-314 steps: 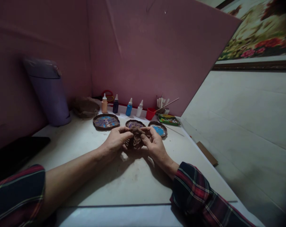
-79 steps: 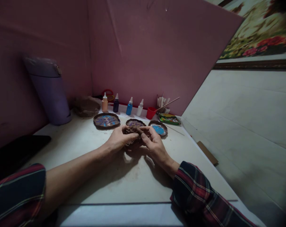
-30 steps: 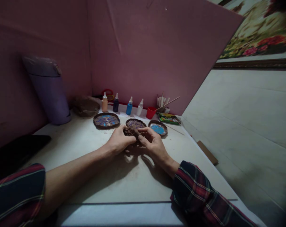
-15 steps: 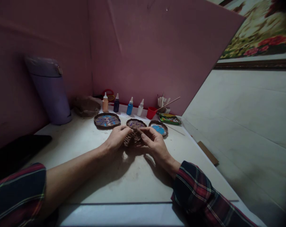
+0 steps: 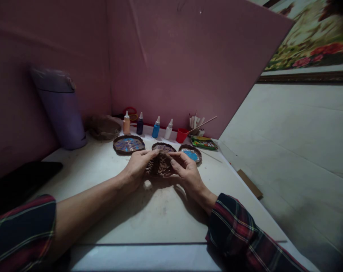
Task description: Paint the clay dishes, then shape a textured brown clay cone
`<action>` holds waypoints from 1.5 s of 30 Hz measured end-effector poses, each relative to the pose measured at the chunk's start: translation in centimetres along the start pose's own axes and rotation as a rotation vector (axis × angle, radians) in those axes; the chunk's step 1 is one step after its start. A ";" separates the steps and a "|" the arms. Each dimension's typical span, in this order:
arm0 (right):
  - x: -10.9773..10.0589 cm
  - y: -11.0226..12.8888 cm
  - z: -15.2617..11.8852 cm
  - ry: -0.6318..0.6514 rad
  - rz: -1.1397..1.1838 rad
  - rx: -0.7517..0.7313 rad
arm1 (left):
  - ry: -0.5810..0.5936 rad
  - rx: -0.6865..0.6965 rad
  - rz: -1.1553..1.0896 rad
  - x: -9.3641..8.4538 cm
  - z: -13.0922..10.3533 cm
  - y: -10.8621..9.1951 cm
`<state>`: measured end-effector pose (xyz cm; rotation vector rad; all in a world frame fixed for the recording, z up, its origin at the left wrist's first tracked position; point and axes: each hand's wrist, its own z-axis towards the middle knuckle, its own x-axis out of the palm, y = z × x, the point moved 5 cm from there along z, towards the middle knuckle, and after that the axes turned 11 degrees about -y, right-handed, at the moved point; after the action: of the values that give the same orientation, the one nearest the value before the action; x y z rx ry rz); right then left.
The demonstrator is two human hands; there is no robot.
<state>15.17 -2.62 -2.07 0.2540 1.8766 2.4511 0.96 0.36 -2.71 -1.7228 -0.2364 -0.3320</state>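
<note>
Between my two hands is a brown clay piece (image 5: pixel 160 165) with a rough, ridged pattern, raised above the white board. My left hand (image 5: pixel 138 166) pinches its left edge, thumb on top. On the opposite side, the thumb and fingers of my right hand (image 5: pixel 185 168) grip its right edge. Just behind it lies a round brown clay dish (image 5: pixel 163 146) with purple specks, partly hidden by the held piece. A larger clay dish (image 5: pixel 128 144) painted purple and blue sits to the left. Behind my right hand rests a clay dish (image 5: pixel 191 155) with blue paint inside.
Along the back stand an orange bottle (image 5: pixel 126 125), a dark bottle (image 5: pixel 140 126), a blue bottle (image 5: pixel 155 130) and a white bottle (image 5: pixel 168 131). A red cup (image 5: pixel 182 135) holds a stick. To its right lies a green packet (image 5: pixel 204 142). A purple tumbler (image 5: pixel 62 117) stands left.
The clay piece has tilted in my hands, so more of its ridged surface faces me. Both hands keep their hold in nearly the same place.
</note>
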 end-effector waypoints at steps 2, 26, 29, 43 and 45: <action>0.1 0.1 0.0 0.002 -0.009 -0.007 | -0.007 0.000 0.002 0.0 -0.1 -0.1; 0.1 -0.1 -0.1 0.031 -0.056 -0.012 | -0.033 0.072 0.112 -0.1 0.0 -0.4; 0.1 -0.1 0.0 0.034 -0.082 -0.057 | -0.062 0.094 0.143 -0.3 0.1 -0.3; 0.0 0.0 0.0 0.011 -0.060 -0.028 | 0.037 0.056 0.059 0.2 -0.1 -0.3; 0.0 0.0 -0.1 0.017 -0.066 -0.032 | 0.030 0.073 0.092 0.2 -0.2 -0.3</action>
<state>15.17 -2.68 -2.09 0.1685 1.8195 2.4455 1.01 0.25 -2.33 -1.6498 -0.1450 -0.2781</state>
